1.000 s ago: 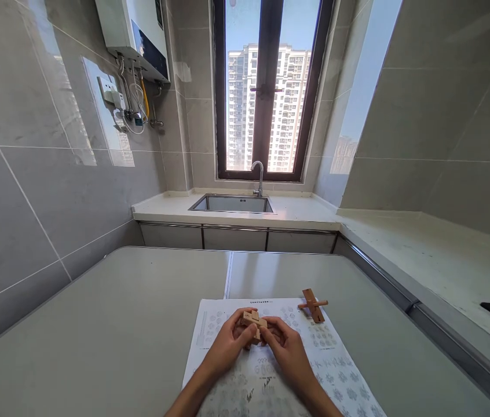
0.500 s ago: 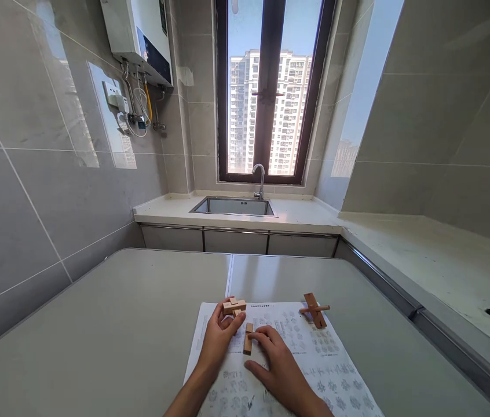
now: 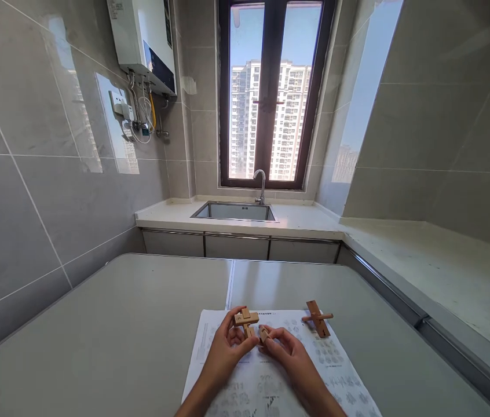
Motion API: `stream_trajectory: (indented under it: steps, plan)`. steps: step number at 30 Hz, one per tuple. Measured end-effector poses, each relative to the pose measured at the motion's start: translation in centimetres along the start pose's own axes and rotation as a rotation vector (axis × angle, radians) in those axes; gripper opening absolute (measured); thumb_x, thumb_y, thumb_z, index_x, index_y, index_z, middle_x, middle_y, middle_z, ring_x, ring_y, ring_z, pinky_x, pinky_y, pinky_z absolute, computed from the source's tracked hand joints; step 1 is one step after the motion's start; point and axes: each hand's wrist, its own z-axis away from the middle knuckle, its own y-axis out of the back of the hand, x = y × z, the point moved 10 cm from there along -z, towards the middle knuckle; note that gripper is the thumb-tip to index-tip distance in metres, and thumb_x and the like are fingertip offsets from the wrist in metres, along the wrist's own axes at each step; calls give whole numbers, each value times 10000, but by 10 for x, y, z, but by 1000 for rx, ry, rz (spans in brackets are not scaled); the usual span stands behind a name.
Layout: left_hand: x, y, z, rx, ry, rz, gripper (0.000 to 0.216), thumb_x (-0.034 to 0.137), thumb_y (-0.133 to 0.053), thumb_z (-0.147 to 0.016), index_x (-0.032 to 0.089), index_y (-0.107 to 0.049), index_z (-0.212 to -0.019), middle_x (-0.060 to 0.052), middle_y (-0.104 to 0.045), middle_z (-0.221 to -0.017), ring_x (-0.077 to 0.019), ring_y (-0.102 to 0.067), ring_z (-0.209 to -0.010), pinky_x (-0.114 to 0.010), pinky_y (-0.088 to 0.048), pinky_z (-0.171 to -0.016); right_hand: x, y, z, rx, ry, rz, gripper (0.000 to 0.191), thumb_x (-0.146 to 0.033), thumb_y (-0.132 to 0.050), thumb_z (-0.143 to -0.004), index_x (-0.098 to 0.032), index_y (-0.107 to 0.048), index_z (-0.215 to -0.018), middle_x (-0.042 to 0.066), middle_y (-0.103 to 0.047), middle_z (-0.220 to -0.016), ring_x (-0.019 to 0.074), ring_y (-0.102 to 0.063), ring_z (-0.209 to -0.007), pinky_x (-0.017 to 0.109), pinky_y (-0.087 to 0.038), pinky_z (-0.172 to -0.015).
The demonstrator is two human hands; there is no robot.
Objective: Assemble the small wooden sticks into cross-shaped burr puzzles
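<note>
My left hand (image 3: 230, 345) is closed around a small assembly of light wooden puzzle pieces (image 3: 246, 318), some crossing others. Close by on its right, my right hand (image 3: 286, 349) pinches a single wooden puzzle piece (image 3: 264, 334) between thumb and fingers. The two hands nearly meet over a printed sheet (image 3: 245, 379) covered with small diagrams. Whether the single piece touches the assembly I cannot tell. At the sheet's upper right lies a darker brown wooden cross piece (image 3: 318, 318), apart from both hands.
The sheet lies on a pale table (image 3: 141, 324) with a seam down its middle. Beyond the far edge stands a counter with a sink (image 3: 236, 211) and a faucet (image 3: 261, 186). Another counter (image 3: 440, 249) runs along the right side. A water heater (image 3: 145, 46) hangs on the left wall.
My right hand has picked up the wooden piece that lay on the sheet and lifted it beside the assembly. My left hand has shifted slightly right with the assembly. The view has tilted a little.
</note>
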Motion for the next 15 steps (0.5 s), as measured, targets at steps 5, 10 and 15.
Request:
stream_trajectory:
  steps: [5,10,15]
  plan:
    - [4,-8,4,-57,-10,-46,743,350,-876,-729,221,-566,-1391,-10,-662,-897,-130,-529,-718,-259,-444,-723,13,6,-3,3,-79,-239,552,-419,-941,-654,-194,-688,-1090,131,-741,-1241,332,-658,-1227,483,-469,-1100]
    - [8,-11,6,-71,-11,-82,752,313,-873,-712,228,-568,-1395,7,-640,-866,-125,-513,-698,-264,-446,-735,17,-2,-3,-71,-119,-365,578,-367,-937,-652,-147,-714,-1138,157,-741,-1229,323,-670,-1207,467,-460,-1120]
    - [13,-13,8,-82,-19,-113,750,311,-874,-712,224,-566,-1391,-5,-646,-882,-132,-513,-715,-266,-456,-741,16,-11,2,-134,-154,-450,481,-265,-913,-702,-151,-729,-1132,142,-728,-1268,311,-630,-1276,467,-403,-1181]
